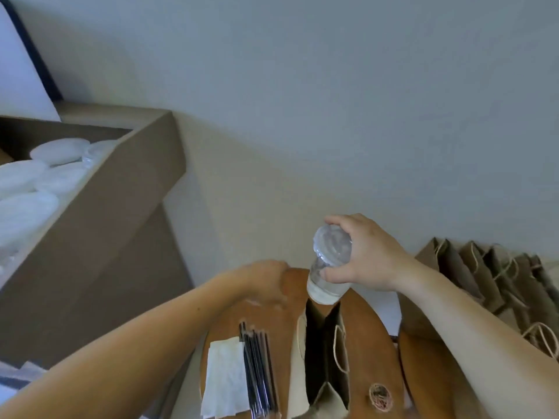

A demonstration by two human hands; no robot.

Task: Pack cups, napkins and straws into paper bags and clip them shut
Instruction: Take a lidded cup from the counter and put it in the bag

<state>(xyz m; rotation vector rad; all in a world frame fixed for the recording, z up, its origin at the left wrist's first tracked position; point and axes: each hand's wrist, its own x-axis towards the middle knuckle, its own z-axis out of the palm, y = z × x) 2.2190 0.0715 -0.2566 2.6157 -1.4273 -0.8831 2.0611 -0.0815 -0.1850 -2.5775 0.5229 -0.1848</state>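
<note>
fingers: right hand (375, 255) has its fingers (340, 219) curled over the domed lid and the thumb lower on the wall, so it's a full grip on the clear plastic cup (329, 267).
left hand (266, 282): mid-frame at the bag's far rim, blurred. I can't tell whether it's pinching the paper or just touching it.
cup: centre frame, tilted, base down. The base is at the far edge of the bag mouth and I don't read it as inside yet.
paper bag (340, 355): open, lower centre, on the round wooden table (372, 337).
handling: my call is that the cup is light, thin-walled, slick and easy to crush. I'd hold it up by the lid rim where it's stiffest and squeeze lightly. The bag is soft and likely to fold or tip, so I'd steady its rim.
napkins (225, 379): white stack, lower centre-left.
straws (258, 367): dark bundle just beside the napkins.
spare bags (484, 267): folded, right edge.
cardboard box (121, 192): upper left, with lidded cups inside.
</note>
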